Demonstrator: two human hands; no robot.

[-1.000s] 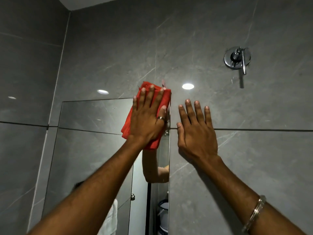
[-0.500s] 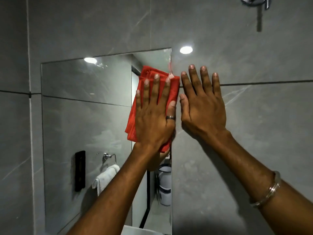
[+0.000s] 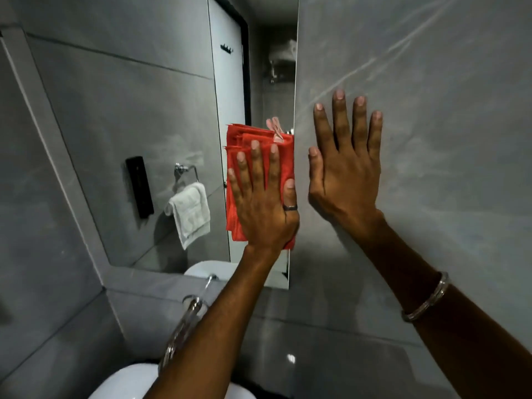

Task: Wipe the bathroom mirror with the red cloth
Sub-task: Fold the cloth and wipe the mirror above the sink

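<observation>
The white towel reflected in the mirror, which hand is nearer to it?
Left. The left hand presses the red cloth just right of the white hanging towel; the right hand lies flat on the grey tiled wall, farther right.

Both arms reach up and forward. The left hand point(image 3: 263, 203) lies flat, fingers spread. The right hand point(image 3: 344, 171) lies flat beside it, fingers splayed.
</observation>
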